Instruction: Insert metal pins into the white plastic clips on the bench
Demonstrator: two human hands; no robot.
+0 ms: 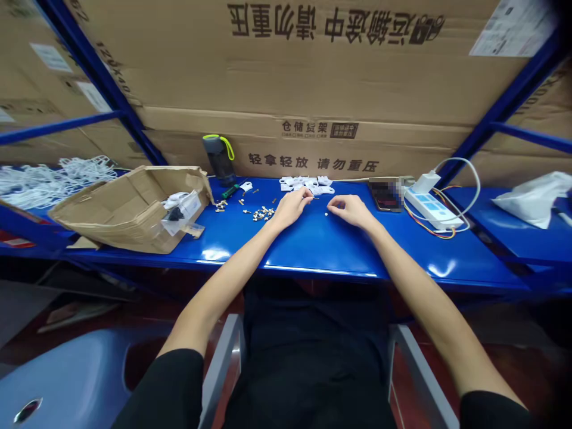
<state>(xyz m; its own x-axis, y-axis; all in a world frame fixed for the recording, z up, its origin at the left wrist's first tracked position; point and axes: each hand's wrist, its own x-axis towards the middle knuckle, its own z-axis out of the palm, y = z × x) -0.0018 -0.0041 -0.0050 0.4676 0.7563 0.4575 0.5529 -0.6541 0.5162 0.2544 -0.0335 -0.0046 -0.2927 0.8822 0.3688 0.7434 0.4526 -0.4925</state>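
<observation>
My left hand (292,207) is over the blue table (330,250), its fingers pinched on a small thin piece (315,198) that looks like a screw. To its right my right hand (348,208) has thumb and forefinger curled close together; what they hold, if anything, is too small to tell. Below its fingertips a tiny white piece (326,214) lies on the table. Several white plastic parts (308,183) are heaped just behind my left hand. Left of that hand lies a pile of small screws and fittings (263,213).
An open cardboard box (120,208) and a dark bottle (220,161) stand at the left, with a green-handled tool (230,191) nearby. At the right are a phone (385,195) and a white power strip (431,208) with cables. Cardboard walls off the back.
</observation>
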